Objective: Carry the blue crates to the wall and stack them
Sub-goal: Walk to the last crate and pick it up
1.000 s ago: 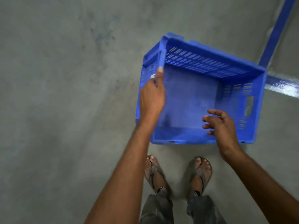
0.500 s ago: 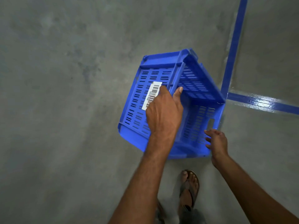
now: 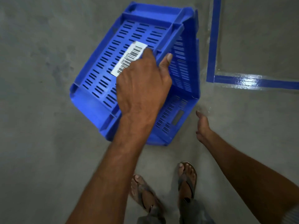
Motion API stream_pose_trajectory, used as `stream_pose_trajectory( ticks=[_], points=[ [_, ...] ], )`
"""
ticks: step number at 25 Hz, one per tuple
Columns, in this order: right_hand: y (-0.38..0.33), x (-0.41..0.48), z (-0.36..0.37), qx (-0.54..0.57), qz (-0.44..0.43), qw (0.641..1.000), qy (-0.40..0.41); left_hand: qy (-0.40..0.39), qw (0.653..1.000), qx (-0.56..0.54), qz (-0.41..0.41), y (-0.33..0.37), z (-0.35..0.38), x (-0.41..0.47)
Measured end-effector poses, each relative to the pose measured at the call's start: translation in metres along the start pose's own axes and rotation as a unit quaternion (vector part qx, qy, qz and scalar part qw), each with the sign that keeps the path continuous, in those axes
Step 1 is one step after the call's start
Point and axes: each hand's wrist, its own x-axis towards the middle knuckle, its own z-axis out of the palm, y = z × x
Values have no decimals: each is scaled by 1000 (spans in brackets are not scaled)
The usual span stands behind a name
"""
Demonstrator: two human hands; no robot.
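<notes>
The crate (image 3: 100, 88) was blue and was tipped over on its side. One long wall full of little slots faced up. Its open top faced to the right. The left hand (image 3: 142, 88) gripped the top edge of that wall. The fingers (image 3: 145, 55) curled over the outside, and the thumb (image 3: 166, 60) pressed on the inside.

A white label (image 3: 129, 57) with black bars was stuck on the wall. The fingers hid part of it.

Only a bit of the inside of the crate showed. That bit was just bare blue plastic with slots. The rest of the inside was hidden by the hand and the wall.

The crate hung over the grey floor (image 3: 40, 143), in front of the person's feet. I could not tell if its low corner touched the floor. A blue line (image 3: 212, 46) on the floor ran just to the right of the crate and turned a corner there.

The right hand (image 3: 203, 126) was beside the crate, close to its low end, but not touching it. It held nothing. Its thumb stuck out and its fingers looked loose, though most of them were hidden.

The feet wore sandals (image 3: 187, 180).
</notes>
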Motion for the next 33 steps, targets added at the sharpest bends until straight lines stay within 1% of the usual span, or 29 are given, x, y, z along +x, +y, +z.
stream_pose_trajectory(
  ticks=[4, 7, 9, 11, 12, 14, 17, 19, 21, 22, 23, 25, 26, 28, 29, 31, 32, 33],
  points=[
    [15, 43, 19, 48, 43, 998, -7, 36, 998, 40, 10, -23, 9, 9],
    [28, 74, 33, 104, 63, 992, -17, 50, 997, 58, -26, -50, 15, 28],
    [32, 89, 41, 153, 61, 985, -49, 56, 994, 75, -55, -67, 21, 39],
    [32, 101, 48, 210, 42, 972, -94, 62, 992, 81, -74, -79, 24, 44],
    [31, 106, 50, 217, 31, 969, -114, 64, 992, 79, -78, -85, 25, 46],
    [28, 108, 58, 197, 18, 969, -145, 68, 992, 68, -76, -96, 27, 47],
    [28, 100, 55, 154, 4, 977, -146, 49, 995, 26, -83, -110, 21, 46],
    [23, 79, 38, 145, -3, 978, -147, 23, 993, -34, -114, -128, 12, 43],
    [9, 47, 15, 131, -12, 981, -145, -6, 981, -106, -159, -157, 1, 40],
    [-1, 26, 5, 117, -19, 982, -145, -24, 968, -165, -185, -174, -7, 39],
    [-13, 2, -6, 101, -31, 984, -146, -49, 946, -237, -217, -188, -19, 37],
    [-42, -49, -22, 52, -52, 988, -136, -102, 882, -358, -290, -216, -37, 28],
    [-58, -73, -27, 19, -62, 991, -120, -119, 859, -383, -318, -227, -45, 20],
    [-88, -117, -37, -49, -82, 992, -85, -139, 836, -399, -352, -241, -59, -4],
    [-104, -138, -39, -79, -82, 990, -82, -144, 825, -403, -368, -245, -67, -16],
    [-134, -177, -41, -137, -57, 985, -93, -165, 800, -405, -411, -250, -84, -39],
    [-148, -194, -42, -167, -39, 980, -100, -187, 780, -412, -432, -252, -95, -49],
    [-160, -215, -45, -195, -22, 975, -105, -218, 753, -429, -449, -252, -112, -59]
  ],
)
